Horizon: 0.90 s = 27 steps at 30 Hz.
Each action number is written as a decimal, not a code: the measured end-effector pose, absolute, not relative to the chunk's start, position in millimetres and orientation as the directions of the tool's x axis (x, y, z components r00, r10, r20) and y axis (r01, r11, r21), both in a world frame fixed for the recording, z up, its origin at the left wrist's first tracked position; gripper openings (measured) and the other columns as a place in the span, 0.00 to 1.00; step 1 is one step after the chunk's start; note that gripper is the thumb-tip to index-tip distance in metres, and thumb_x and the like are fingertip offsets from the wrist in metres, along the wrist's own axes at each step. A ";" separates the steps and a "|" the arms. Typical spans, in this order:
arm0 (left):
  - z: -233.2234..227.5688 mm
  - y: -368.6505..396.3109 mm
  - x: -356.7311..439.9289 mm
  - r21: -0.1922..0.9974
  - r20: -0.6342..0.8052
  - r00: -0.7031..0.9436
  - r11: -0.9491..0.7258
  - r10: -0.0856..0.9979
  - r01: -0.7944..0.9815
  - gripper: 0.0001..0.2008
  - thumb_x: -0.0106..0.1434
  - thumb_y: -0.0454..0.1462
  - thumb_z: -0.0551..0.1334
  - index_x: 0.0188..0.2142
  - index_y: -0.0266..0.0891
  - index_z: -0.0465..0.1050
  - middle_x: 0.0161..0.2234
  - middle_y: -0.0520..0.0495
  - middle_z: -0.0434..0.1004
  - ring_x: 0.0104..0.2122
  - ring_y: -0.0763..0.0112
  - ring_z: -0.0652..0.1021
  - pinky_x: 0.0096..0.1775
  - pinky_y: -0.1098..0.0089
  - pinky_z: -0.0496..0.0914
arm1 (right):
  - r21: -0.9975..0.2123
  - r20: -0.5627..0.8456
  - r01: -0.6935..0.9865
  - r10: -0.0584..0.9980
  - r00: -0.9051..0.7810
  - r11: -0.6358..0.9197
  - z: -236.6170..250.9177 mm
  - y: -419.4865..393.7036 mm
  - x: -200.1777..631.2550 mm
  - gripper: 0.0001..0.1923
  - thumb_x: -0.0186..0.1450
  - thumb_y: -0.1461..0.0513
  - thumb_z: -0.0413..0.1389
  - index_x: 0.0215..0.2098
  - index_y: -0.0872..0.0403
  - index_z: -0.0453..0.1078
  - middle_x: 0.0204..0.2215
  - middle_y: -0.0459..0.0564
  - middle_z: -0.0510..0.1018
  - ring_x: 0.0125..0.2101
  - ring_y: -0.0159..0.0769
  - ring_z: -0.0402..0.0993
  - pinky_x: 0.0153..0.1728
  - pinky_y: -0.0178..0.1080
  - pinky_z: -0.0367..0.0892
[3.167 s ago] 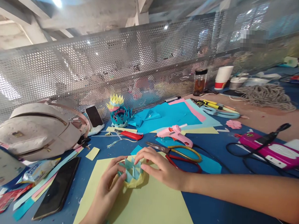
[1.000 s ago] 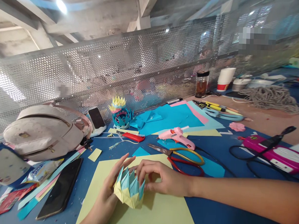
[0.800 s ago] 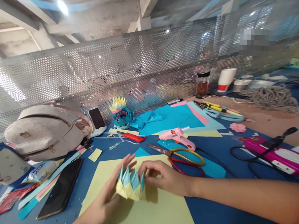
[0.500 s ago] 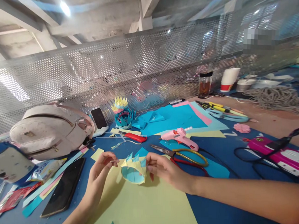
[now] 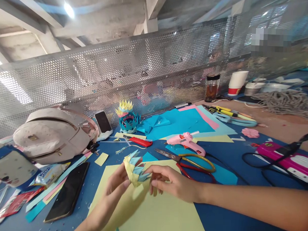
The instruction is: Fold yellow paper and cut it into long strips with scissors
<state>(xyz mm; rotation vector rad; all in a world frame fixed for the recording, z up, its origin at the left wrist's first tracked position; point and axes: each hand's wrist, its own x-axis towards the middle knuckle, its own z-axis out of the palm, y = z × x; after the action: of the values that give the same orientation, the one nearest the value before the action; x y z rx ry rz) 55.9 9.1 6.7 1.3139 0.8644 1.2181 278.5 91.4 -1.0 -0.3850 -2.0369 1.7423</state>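
A small folded paper ring with yellow and light-blue points, like a paper crown (image 5: 135,169), is tilted on its side above a yellow paper sheet (image 5: 154,214). My left hand (image 5: 115,185) grips its left side, thumb in front and fingers behind. My right hand (image 5: 169,181) has curled fingers pinching at the blue points on its right side. Just beyond lie scissors (image 5: 182,159) with yellow and red handles, and a pink glue gun (image 5: 185,142). Further back stands a larger layered paper piece (image 5: 128,119) in blue, pink and yellow.
A red utility knife (image 5: 140,141) lies behind the hands. To the left are a black phone (image 5: 67,193), paper strips, snack packets and a pale backpack (image 5: 53,133). A magenta power strip (image 5: 285,157) with black cords sits right; a perforated metal screen (image 5: 104,72) borders the back.
The paper crown has turned, its points now facing right instead of up. My left hand has moved right and taken hold of it; my right hand stays at its right side.
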 end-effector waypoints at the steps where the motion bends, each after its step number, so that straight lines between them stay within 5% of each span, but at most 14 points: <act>1: 6.5 10.4 54.7 0.966 0.173 0.188 -0.129 0.967 -0.223 0.24 0.68 0.40 0.60 0.63 0.45 0.65 0.62 0.43 0.68 0.62 0.50 0.68 0.59 0.58 0.65 | -0.982 0.139 -0.059 0.473 -0.870 0.180 -1.4 91.5 278.4 0.15 0.72 0.58 0.52 0.55 0.55 0.68 0.34 0.52 0.79 0.35 0.34 0.75 0.35 0.35 0.67; 5: 7.7 13.9 50.6 0.961 0.119 0.146 -0.077 0.982 -0.266 0.24 0.68 0.43 0.60 0.62 0.42 0.68 0.61 0.40 0.70 0.58 0.50 0.72 0.57 0.57 0.67 | -0.978 0.125 -0.031 0.468 -0.875 0.204 0.0 90.9 277.3 0.16 0.71 0.61 0.52 0.56 0.55 0.68 0.33 0.51 0.79 0.35 0.35 0.76 0.36 0.36 0.68; 10: 15.0 22.1 39.4 0.945 0.127 0.224 -0.187 0.966 0.270 0.17 0.69 0.45 0.58 0.45 0.39 0.81 0.50 0.40 0.80 0.48 0.55 0.78 0.52 0.62 0.70 | -0.986 0.123 -0.045 0.513 -0.849 0.161 4.3 89.0 274.8 0.16 0.62 0.62 0.63 0.48 0.54 0.72 0.42 0.51 0.75 0.41 0.36 0.75 0.41 0.37 0.71; 13: 17.4 34.4 13.8 0.762 0.202 0.281 -0.331 0.938 0.557 0.17 0.70 0.45 0.56 0.38 0.40 0.82 0.42 0.41 0.83 0.42 0.59 0.80 0.46 0.64 0.73 | -0.972 0.164 -0.056 0.491 -0.856 0.227 4.0 89.3 273.6 0.10 0.60 0.61 0.64 0.41 0.55 0.77 0.41 0.50 0.72 0.40 0.36 0.73 0.38 0.34 0.70; 15: 15.6 44.2 -11.3 0.538 0.327 0.228 -0.379 0.917 0.753 0.16 0.71 0.44 0.55 0.43 0.42 0.80 0.49 0.41 0.80 0.49 0.57 0.78 0.51 0.61 0.70 | -0.961 0.191 -0.066 0.470 -0.862 0.269 2.7 90.0 273.3 0.09 0.62 0.61 0.63 0.40 0.55 0.78 0.38 0.50 0.71 0.38 0.34 0.72 0.36 0.33 0.69; 18: 6.1 55.8 -47.7 0.215 0.401 0.081 -0.179 0.913 0.960 0.21 0.68 0.46 0.57 0.58 0.43 0.71 0.58 0.39 0.73 0.57 0.50 0.73 0.56 0.53 0.67 | -0.954 0.202 -0.066 0.468 -0.861 0.291 0.4 90.7 273.2 0.09 0.62 0.60 0.63 0.40 0.55 0.79 0.36 0.49 0.70 0.35 0.32 0.71 0.33 0.32 0.68; 20: -2.8 59.6 -62.9 0.112 0.368 -0.023 -0.020 0.930 0.994 0.24 0.68 0.44 0.57 0.61 0.40 0.67 0.54 0.37 0.77 0.54 0.49 0.75 0.51 0.55 0.70 | -0.954 0.200 -0.062 0.468 -0.861 0.293 -0.8 90.8 273.2 0.10 0.62 0.59 0.63 0.40 0.54 0.79 0.36 0.49 0.70 0.34 0.32 0.71 0.32 0.32 0.67; 23: -12.2 61.0 -70.9 0.110 0.297 -0.134 0.105 0.945 0.988 0.24 0.66 0.37 0.57 0.60 0.37 0.68 0.43 0.36 0.82 0.46 0.48 0.80 0.43 0.59 0.72 | -0.953 0.194 -0.051 0.471 -0.861 0.300 -1.9 90.4 272.9 0.10 0.62 0.58 0.64 0.40 0.54 0.79 0.36 0.49 0.71 0.34 0.32 0.70 0.32 0.32 0.66; 27: -9.3 60.3 -73.0 0.252 0.293 -0.186 0.112 0.938 0.961 0.23 0.63 0.31 0.55 0.56 0.38 0.73 0.36 0.38 0.84 0.36 0.53 0.82 0.38 0.64 0.71 | -0.951 0.198 -0.052 0.470 -0.860 0.305 -3.1 90.7 272.4 0.11 0.62 0.56 0.64 0.39 0.54 0.79 0.37 0.49 0.72 0.33 0.32 0.70 0.32 0.32 0.66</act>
<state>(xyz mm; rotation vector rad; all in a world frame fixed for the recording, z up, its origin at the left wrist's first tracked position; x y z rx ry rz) -73.0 60.3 -9.3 2.0411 2.3867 0.6231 272.4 90.7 -3.1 -0.3716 -2.1348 1.5814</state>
